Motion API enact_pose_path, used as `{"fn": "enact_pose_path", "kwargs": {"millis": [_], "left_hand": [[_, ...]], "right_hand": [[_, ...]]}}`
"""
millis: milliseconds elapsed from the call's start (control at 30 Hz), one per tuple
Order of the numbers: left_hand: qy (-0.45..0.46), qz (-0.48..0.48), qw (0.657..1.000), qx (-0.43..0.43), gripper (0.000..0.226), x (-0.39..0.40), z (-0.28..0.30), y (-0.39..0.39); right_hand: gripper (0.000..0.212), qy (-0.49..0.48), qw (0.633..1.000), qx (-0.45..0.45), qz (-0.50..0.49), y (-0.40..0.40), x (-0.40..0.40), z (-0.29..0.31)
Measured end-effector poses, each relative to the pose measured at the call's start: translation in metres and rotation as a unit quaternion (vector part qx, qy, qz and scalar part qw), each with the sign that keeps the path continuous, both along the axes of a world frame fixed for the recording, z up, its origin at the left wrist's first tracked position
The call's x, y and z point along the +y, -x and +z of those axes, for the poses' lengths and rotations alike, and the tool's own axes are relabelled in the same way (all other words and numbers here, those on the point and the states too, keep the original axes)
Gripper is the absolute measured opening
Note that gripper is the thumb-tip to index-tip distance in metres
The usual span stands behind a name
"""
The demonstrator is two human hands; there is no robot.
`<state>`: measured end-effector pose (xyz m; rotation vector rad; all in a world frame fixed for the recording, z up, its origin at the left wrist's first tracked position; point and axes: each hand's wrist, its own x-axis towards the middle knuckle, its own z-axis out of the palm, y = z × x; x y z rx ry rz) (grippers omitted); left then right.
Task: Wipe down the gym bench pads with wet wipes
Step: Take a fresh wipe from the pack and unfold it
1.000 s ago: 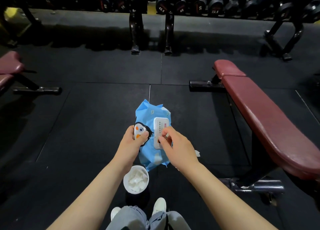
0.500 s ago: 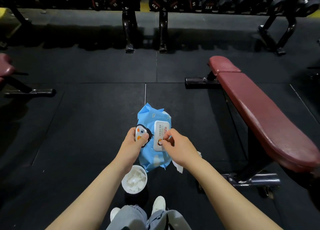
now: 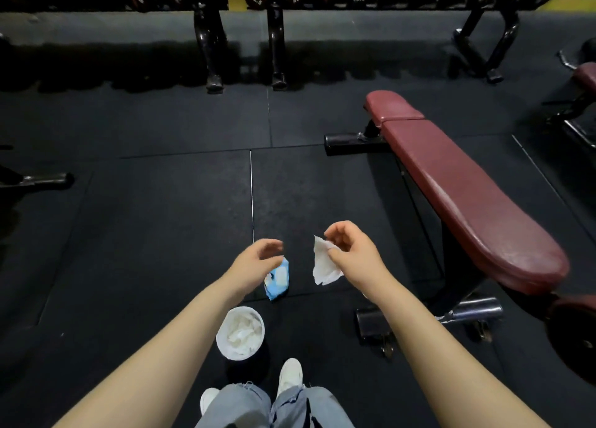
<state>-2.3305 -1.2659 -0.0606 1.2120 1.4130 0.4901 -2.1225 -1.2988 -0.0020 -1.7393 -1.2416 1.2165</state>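
We have 1 wet wipe (image 3: 324, 263) out and pinched in the right hand (image 3: 353, 255), low and centre-right in the frame. The maroon bench pads (image 3: 464, 188), running down the right side, look unwiped, so we judge the wiping is all ahead. The left hand (image 3: 256, 264) hovers at lower centre, fingers loosely curled and holding nothing, above the blue wipes pack (image 3: 277, 279), which shows just below it.
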Motion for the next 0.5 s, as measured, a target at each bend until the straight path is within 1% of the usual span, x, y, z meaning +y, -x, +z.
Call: {"fn": "enact_pose_path", "kwargs": {"millis": [133,200,267,367,433,500], "left_hand": [[0.041,-0.09,0.985,-0.14,0.034,-0.019,0.019,-0.017],[0.048,-0.099,0.98,-0.168,0.033,-0.022,0.022,-0.021],[0.033,-0.088,0.983,-0.155,0.028,-0.022,0.023,-0.022],[-0.01,-0.075,0.99,-0.122,0.013,-0.019,0.026,-0.02],[-0.025,-0.077,0.989,-0.123,0.013,-0.016,0.033,-0.018],[-0.041,-0.083,0.988,-0.121,0.014,-0.014,0.039,-0.017]], "right_hand": [[0.024,-0.017,0.997,0.076,-0.025,0.0,-0.002,0.002],[0.022,-0.025,0.996,0.086,-0.028,0.001,-0.003,0.004],[0.021,-0.031,0.995,0.086,-0.034,0.0,-0.004,0.004],[0.021,-0.019,0.995,0.089,-0.042,0.0,-0.006,0.001],[0.021,0.003,0.995,0.09,-0.045,-0.001,-0.007,-0.004],[0.018,0.036,0.992,0.116,-0.033,-0.002,-0.009,-0.007]]}}
